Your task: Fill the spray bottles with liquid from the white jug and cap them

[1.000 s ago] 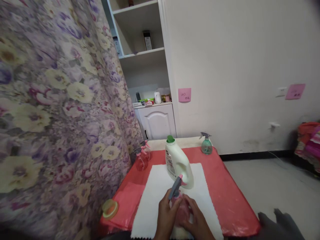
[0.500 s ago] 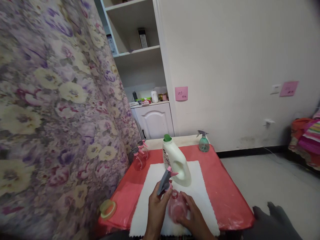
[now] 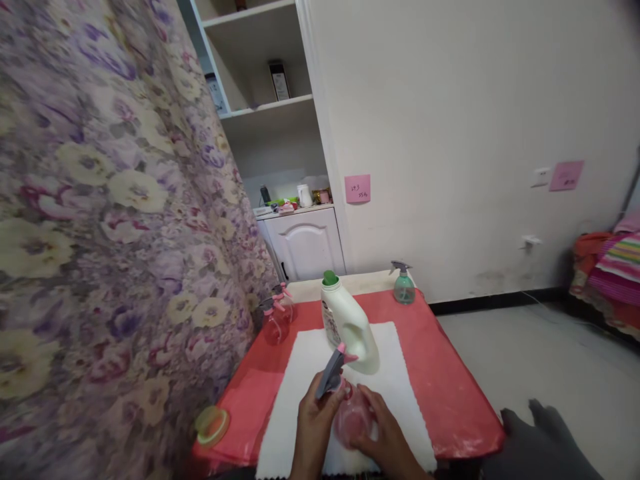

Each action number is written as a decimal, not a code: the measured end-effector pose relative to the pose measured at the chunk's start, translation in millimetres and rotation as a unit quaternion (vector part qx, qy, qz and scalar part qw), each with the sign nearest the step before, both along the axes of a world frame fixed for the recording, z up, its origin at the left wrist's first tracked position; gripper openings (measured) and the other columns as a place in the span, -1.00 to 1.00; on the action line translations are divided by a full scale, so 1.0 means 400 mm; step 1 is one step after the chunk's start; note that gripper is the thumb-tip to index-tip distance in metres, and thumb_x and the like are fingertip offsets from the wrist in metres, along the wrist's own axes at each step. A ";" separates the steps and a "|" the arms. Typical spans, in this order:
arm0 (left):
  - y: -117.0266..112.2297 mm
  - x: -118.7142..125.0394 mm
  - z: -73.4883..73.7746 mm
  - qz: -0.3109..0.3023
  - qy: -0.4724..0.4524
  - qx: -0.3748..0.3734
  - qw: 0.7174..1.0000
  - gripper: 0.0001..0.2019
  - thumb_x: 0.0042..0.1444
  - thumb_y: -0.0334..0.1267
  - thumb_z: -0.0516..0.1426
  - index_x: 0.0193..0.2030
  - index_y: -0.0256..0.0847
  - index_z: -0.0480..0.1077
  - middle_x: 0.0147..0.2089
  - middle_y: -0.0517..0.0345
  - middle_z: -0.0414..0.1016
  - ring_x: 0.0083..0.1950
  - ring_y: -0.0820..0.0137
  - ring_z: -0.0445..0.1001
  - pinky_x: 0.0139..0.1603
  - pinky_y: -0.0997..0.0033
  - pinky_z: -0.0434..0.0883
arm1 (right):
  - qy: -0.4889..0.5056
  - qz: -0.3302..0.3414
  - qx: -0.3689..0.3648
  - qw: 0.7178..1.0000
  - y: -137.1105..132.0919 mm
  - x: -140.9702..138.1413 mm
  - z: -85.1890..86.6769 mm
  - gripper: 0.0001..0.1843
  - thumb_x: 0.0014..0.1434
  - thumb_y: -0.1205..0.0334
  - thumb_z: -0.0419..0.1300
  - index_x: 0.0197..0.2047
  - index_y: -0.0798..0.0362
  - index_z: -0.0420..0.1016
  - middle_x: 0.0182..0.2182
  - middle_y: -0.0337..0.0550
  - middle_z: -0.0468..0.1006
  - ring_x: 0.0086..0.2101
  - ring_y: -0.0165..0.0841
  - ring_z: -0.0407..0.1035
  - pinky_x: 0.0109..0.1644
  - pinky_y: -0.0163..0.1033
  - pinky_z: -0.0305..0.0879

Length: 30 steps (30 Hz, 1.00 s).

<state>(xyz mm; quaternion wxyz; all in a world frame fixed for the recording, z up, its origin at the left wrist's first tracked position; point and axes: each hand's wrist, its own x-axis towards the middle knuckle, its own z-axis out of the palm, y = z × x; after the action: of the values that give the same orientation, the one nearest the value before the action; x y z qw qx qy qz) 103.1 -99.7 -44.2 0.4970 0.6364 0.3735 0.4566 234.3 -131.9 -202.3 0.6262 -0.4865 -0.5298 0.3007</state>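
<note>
My left hand (image 3: 318,417) is closed around a grey and pink spray head (image 3: 332,373), its nozzle pointing right. The spray head's collar meets the neck of a clear pink bottle (image 3: 354,421); whether it is threaded on I cannot tell. That bottle stands on a white cloth (image 3: 286,407), and my right hand (image 3: 384,427) grips it from the right side. Just beyond my hands stands a large pale green jug (image 3: 350,320) with a green spout in its uncapped mouth.
Two pink spray bottles (image 3: 275,325) stand at the table's left edge, a green spray bottle (image 3: 404,288) at the far right corner. A roll of tape (image 3: 212,427) lies near the front left of the red tabletop (image 3: 450,393). A floral curtain (image 3: 125,267) hangs along the left.
My left hand has brought the spray head down onto the bottle's neck, which stood uncovered before. The right hand keeps its hold on the bottle. The view has shifted slightly.
</note>
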 end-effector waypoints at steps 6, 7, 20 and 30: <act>0.006 0.004 -0.036 -0.020 0.026 0.017 0.999 -0.66 0.04 -0.13 0.27 -0.04 -0.15 0.54 -0.09 0.08 0.64 -0.05 0.22 0.53 0.00 0.36 0.43 | 0.007 0.011 0.000 1.000 -0.001 0.009 0.002 -0.10 -0.16 0.43 0.26 0.29 -0.12 0.19 0.19 -0.05 0.38 0.20 -0.08 0.25 0.27 0.06 0.22; 0.007 0.005 -0.041 -0.017 0.030 0.016 0.999 -0.67 0.03 -0.13 0.28 -0.06 -0.16 0.54 -0.11 0.07 0.64 -0.06 0.22 0.54 -0.01 0.36 0.43 | 0.003 0.018 0.001 1.000 -0.001 0.011 0.001 -0.09 -0.15 0.43 0.26 0.30 -0.13 0.18 0.19 -0.06 0.37 0.21 -0.09 0.24 0.28 0.05 0.21; 0.011 0.025 -0.052 0.025 0.082 0.045 0.995 -0.75 0.02 -0.19 0.26 -0.14 -0.16 0.53 -0.19 0.08 0.66 -0.09 0.18 0.57 -0.01 0.27 0.44 | 0.015 0.002 -0.008 1.000 -0.005 0.007 0.006 -0.11 -0.16 0.40 0.26 0.29 -0.11 0.19 0.19 -0.05 0.38 0.21 -0.06 0.24 0.30 0.08 0.16; 0.014 0.010 -0.053 0.005 0.063 0.041 0.997 -0.73 0.03 -0.19 0.27 -0.10 -0.14 0.56 -0.13 0.05 0.67 -0.05 0.20 0.57 0.04 0.28 0.45 | -0.004 0.014 0.004 1.000 -0.006 0.010 0.000 -0.10 -0.12 0.42 0.24 0.31 -0.14 0.17 0.21 -0.09 0.36 0.23 -0.10 0.23 0.31 0.04 0.17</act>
<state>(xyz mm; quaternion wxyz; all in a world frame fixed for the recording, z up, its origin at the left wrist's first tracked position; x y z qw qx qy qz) 107.0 -94.3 -65.4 0.4436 0.6818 0.3882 0.4332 238.4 -134.1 -202.3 0.6216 -0.4777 -0.5404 0.3057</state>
